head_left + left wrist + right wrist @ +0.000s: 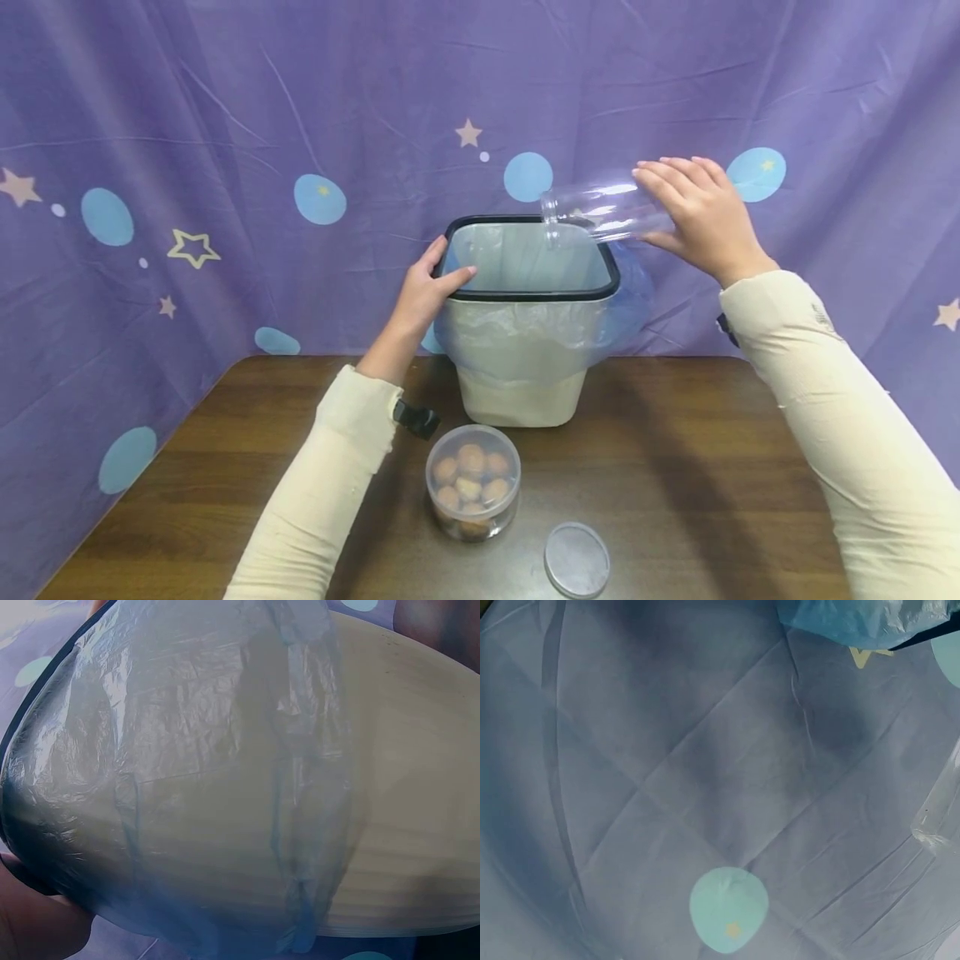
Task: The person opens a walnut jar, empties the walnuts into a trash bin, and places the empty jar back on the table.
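Note:
A cream trash bin (521, 400) with a black rim stands on the table, lined with a pale blue plastic bag (517, 337) folded over its outside. My left hand (429, 287) grips the bin's left rim, thumb over the edge and fingers along the outer side. In the left wrist view the bag (195, 772) covers much of the bin wall, with part of the hand at the lower left. My right hand (701, 212) holds a clear plastic jar (611, 208) by its base end. The uncapped jar lies nearly sideways, its mouth over the bin's opening.
In front of the bin stands a clear round tub (472, 479) of several brown, rounded pieces under a translucent lid. A flat round lid (577, 560) lies to its right on the brown wooden table (675, 517). A purple curtain (390, 100) hangs behind.

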A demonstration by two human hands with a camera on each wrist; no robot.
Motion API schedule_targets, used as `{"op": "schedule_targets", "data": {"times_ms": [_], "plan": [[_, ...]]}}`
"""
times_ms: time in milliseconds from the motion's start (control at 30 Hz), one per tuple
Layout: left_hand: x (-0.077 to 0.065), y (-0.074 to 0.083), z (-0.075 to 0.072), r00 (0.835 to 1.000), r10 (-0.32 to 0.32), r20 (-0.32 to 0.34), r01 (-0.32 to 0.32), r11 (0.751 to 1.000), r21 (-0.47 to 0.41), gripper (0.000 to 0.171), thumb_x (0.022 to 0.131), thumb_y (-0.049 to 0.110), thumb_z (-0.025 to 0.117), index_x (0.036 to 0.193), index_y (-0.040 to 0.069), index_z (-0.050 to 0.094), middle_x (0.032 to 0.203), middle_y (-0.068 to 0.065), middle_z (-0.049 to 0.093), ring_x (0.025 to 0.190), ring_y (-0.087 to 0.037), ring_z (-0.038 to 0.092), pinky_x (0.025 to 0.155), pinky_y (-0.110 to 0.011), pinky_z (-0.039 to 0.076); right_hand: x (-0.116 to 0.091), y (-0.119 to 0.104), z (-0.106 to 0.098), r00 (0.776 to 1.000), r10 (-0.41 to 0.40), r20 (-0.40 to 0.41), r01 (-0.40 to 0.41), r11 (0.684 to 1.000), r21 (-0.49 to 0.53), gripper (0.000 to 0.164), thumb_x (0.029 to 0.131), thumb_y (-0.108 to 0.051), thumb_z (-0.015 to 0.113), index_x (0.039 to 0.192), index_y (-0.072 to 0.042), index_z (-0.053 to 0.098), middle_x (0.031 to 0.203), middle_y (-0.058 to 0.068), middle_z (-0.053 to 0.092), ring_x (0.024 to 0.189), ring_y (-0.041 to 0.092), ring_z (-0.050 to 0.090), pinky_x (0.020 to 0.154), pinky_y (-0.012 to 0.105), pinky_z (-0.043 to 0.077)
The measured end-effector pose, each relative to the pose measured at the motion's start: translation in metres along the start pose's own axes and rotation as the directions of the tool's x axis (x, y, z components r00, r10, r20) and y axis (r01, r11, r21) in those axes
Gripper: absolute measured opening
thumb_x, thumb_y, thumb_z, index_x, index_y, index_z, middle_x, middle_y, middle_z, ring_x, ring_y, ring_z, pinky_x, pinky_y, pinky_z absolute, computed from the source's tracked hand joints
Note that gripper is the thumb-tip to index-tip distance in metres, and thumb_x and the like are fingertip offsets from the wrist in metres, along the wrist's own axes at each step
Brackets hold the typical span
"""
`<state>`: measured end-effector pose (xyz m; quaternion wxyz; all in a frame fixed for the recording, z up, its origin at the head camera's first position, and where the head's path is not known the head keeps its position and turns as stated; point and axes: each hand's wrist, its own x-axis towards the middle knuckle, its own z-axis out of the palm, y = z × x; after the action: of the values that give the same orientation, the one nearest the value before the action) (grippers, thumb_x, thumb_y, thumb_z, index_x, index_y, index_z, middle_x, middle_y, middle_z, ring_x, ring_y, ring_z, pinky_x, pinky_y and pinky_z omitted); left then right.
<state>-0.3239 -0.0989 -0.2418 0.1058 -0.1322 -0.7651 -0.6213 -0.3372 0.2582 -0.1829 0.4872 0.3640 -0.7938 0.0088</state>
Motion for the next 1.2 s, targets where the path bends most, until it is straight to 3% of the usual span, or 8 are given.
{"op": "schedule_targets", "data": {"times_ms": [167, 300, 600, 900, 1200], "plan": [[-0.001, 0.002, -0.002, 1.0, 0.004, -0.001, -0.004, 1.0, 0.007, 0.078, 0.084, 0.019, 0.068, 0.147, 0.001, 0.026, 0.155, -0.008, 0.021, 0.143, -0.014, 0.016, 0.114, -0.025, 0.016, -0.012, -0.003, 0.005, 0.994, 0.091, -0.053, -0.091, 0.996, 0.009, 0.085, 0.057, -0.013, 0.087, 0.131, 0.002, 0.048, 0.128, 0.021, 0.055, 0.115, 0.04, 0.049, 0.099, 0.051, 0.035], [-0.002, 0.003, -0.003, 1.0, 0.0, -0.002, 0.0, 1.0, 0.004, 0.078, 0.084, 0.018, 0.068, 0.147, 0.001, 0.026, 0.156, -0.007, 0.021, 0.143, -0.014, 0.015, 0.114, -0.025, 0.015, -0.023, -0.009, 0.01, 0.975, 0.204, -0.094, -0.198, 0.978, 0.063, 0.085, 0.055, -0.013, 0.087, 0.13, 0.001, 0.049, 0.126, 0.02, 0.056, 0.114, 0.039, 0.05, 0.097, 0.051, 0.037], [-0.003, 0.003, -0.002, 1.0, 0.005, -0.004, -0.005, 1.0, -0.004, 0.076, 0.085, 0.018, 0.067, 0.146, 0.0, 0.026, 0.155, -0.008, 0.022, 0.143, -0.015, 0.015, 0.114, -0.025, 0.015, -0.049, -0.019, 0.012, 0.935, 0.354, -0.022, -0.349, 0.929, 0.121, 0.087, 0.057, -0.018, 0.087, 0.132, 0.0, 0.048, 0.128, 0.021, 0.054, 0.115, 0.041, 0.049, 0.097, 0.053, 0.037], [-0.004, 0.005, -0.003, 1.0, 0.004, 0.004, -0.004, 1.0, 0.004, 0.078, 0.085, 0.02, 0.067, 0.147, 0.001, 0.025, 0.156, -0.007, 0.021, 0.143, -0.013, 0.015, 0.115, -0.025, 0.015, -0.077, -0.035, 0.015, 0.87, 0.493, -0.021, -0.472, 0.843, 0.259, 0.085, 0.058, -0.016, 0.087, 0.131, 0.002, 0.048, 0.128, 0.022, 0.053, 0.115, 0.043, 0.047, 0.1, 0.051, 0.036], [-0.005, 0.005, -0.002, 1.0, 0.005, -0.008, -0.005, 1.0, 0.001, 0.077, 0.084, 0.018, 0.067, 0.146, 0.0, 0.026, 0.155, -0.008, 0.022, 0.143, -0.015, 0.016, 0.114, -0.025, 0.016, -0.109, -0.05, 0.023, 0.779, 0.627, -0.011, -0.583, 0.73, 0.356, 0.088, 0.054, -0.009, 0.088, 0.131, 0.003, 0.046, 0.127, 0.024, 0.052, 0.115, 0.041, 0.047, 0.1, 0.048, 0.037]]}}
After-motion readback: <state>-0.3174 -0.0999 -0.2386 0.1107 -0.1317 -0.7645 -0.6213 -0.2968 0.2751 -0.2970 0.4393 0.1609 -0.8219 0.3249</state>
